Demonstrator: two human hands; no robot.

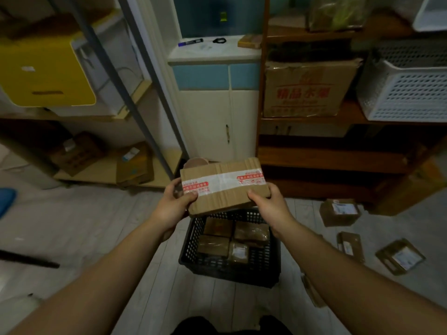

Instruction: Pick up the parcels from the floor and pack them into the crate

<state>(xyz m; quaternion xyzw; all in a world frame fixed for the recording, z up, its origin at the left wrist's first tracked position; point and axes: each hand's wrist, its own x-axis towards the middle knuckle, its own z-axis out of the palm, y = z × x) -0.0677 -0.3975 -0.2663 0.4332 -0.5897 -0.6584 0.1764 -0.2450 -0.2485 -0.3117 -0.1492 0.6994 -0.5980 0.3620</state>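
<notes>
While both hands hold it by its short ends, the parcel (223, 186) hangs over the far rim of the crate (193, 238). It is a flat, oblong box of ribbed brown cardboard, and a glossy white tape with red print crosses its top. Its long axis runs from 9 to 3 o'clock, as does the tape, and its top face tips slightly toward the camera. The left hand (173, 204) grips the left end, thumb pressed on the tape and fingers curled round the edge. The right hand (268, 204) clasps the near right corner, thumb on top; its fingers are hidden underneath.

The crate is black plastic with lattice walls and stands on a floor (96, 226) of pale planks. Four brown taped packets (217, 245) lie packed side by side in it. At 3 o'clock of the crate, three small boxes (339, 211) lie on the planks, white labels up. A white cabinet (217, 122) with a blue band stands at 12 o'clock, and dark wooden shelves (314, 155) at 2 o'clock.
</notes>
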